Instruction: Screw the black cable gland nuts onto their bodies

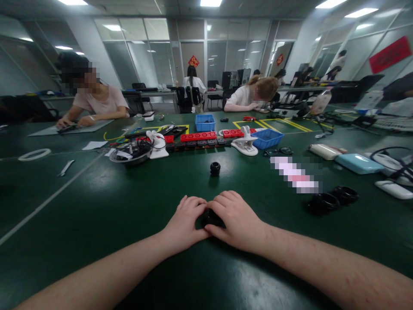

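My left hand (187, 221) and my right hand (235, 220) meet at the middle of the green table, their fingers curled round a glossy black part (213, 218). Most of that part is covered by the hands, so its full shape cannot be made out. Straight ahead of them stands a small black ribbed ring-like piece (215, 168), touched by neither hand. Off to the right, two larger black hollow rings, a nearer one (323, 203) and a farther one (345, 195), sit side by side.
Red and black power strips (198, 142) lie across the table between two white clips. A metal bowl (130, 160) holds cables. Blue bins (205, 123), a light blue case (359, 164), glasses (279, 151) and a wrench (66, 168) lie around. Co-workers sit at the far side.
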`<state>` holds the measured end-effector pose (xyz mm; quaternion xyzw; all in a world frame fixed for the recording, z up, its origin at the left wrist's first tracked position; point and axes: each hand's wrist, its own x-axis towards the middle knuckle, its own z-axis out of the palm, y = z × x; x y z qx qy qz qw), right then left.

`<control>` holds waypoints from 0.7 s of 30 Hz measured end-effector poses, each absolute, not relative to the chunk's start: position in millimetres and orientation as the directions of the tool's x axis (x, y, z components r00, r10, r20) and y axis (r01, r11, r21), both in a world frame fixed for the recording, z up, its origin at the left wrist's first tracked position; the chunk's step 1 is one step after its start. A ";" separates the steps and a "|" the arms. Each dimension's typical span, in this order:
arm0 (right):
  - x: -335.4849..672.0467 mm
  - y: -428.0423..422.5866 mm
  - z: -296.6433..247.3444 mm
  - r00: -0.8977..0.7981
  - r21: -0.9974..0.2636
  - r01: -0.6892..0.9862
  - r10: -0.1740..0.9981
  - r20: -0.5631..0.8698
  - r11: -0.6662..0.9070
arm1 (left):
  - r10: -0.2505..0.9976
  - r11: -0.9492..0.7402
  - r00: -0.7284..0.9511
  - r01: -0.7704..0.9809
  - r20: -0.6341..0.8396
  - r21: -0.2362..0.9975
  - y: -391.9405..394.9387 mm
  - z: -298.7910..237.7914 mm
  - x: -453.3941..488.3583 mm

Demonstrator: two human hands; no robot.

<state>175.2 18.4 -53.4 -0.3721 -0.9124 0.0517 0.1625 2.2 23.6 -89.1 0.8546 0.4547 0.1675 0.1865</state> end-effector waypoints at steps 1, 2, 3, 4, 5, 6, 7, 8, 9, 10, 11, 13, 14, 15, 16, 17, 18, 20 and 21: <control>175.5 18.4 -53.5 -0.684 -0.233 0.641 0.682 0.258 0.731 | 0.839 -0.518 0.531 0.713 0.118 0.473 23.6 -89.2 2.2; 175.9 18.3 -53.6 -0.699 -0.250 0.616 0.665 0.262 0.747 | 0.839 -0.518 0.531 0.711 0.121 0.475 23.6 -89.3 2.3; 176.3 18.2 -53.7 -0.715 -0.266 0.590 0.646 0.267 0.762 | 0.840 -0.518 0.529 0.711 0.122 0.476 23.6 -89.3 2.4; 176.7 18.0 -54.0 -0.728 -0.278 0.565 0.628 0.275 0.777 | 0.841 -0.516 0.527 0.711 0.124 0.478 23.7 -89.3 2.5; 177.0 17.8 -54.5 -0.740 -0.287 0.541 0.610 0.284 0.790 | 0.842 -0.513 0.524 0.711 0.124 0.481 23.7 -89.1 2.6; 177.2 17.6 -55.2 -0.749 -0.294 0.521 0.594 0.292 0.801 | 0.844 -0.510 0.522 0.711 0.124 0.484 23.7 -88.9 2.7; 177.2 17.5 -56.1 -0.757 -0.301 0.504 0.582 0.298 0.810 | 0.845 -0.508 0.521 0.710 0.121 0.487 23.7 -88.6 2.7; 177.2 17.5 -57.2 -0.761 -0.307 0.490 0.573 0.305 0.816 | 0.845 -0.507 0.522 0.710 0.117 0.490 23.6 -88.3 2.8; 177.0 17.5 -58.4 -0.763 -0.312 0.480 0.565 0.313 0.820 | 0.845 -0.505 0.523 0.709 0.113 0.491 23.6 -88.2 2.8; 176.8 17.4 -59.7 -0.763 -0.315 0.471 0.560 0.324 0.824 | 0.845 -0.504 0.523 0.709 0.111 0.493 23.5 -88.1 2.7; 176.5 17.4 -61.0 -0.761 -0.317 0.464 0.555 0.336 0.827 | 0.845 -0.503 0.523 0.709 0.110 0.493 23.5 -88.3 2.6; 176.0 17.2 -63.5 -0.760 -0.318 0.446 0.542 0.359 0.836 | 0.848 -0.500 0.518 0.710 0.114 0.496 23.5 -89.1 2.2; 175.9 17.0 -64.6 -0.764 -0.319 0.433 0.531 0.367 0.843 | 0.848 -0.500 0.516 0.709 0.117 0.497 23.6 -89.6 2.0; 175.9 16.8 -65.6 -0.767 -0.320 0.422 0.522 0.373 0.848 | 0.848 -0.503 0.517 0.707 0.121 0.497 23.7 -90.1 1.9; 176.1 16.6 -66.5 -0.768 -0.320 0.415 0.516 0.378 0.852 | 0.846 -0.506 0.518 0.705 0.126 0.497 23.8 -90.6 1.8; 176.4 16.5 -67.3 -0.768 -0.321 0.411 0.514 0.382 0.853 | 0.844 -0.510 0.522 0.702 0.128 0.497 24.0 -90.9 1.7; 176.7 16.4 -68.0 -0.766 -0.321 0.410 0.513 0.387 0.854 | 0.841 -0.513 0.526 0.700 0.128 0.497 24.2 -91.1 1.7; 177.5 16.6 -69.2 -0.762 -0.322 0.404 0.510 0.399 0.856 | 0.840 -0.514 0.529 0.700 0.123 0.497 24.7 -91.5 1.6; 177.9 16.8 -69.6 -0.763 -0.324 0.394 0.503 0.406 0.860 | 0.840 -0.513 0.528 0.701 0.122 0.496 25.0 -91.8 1.6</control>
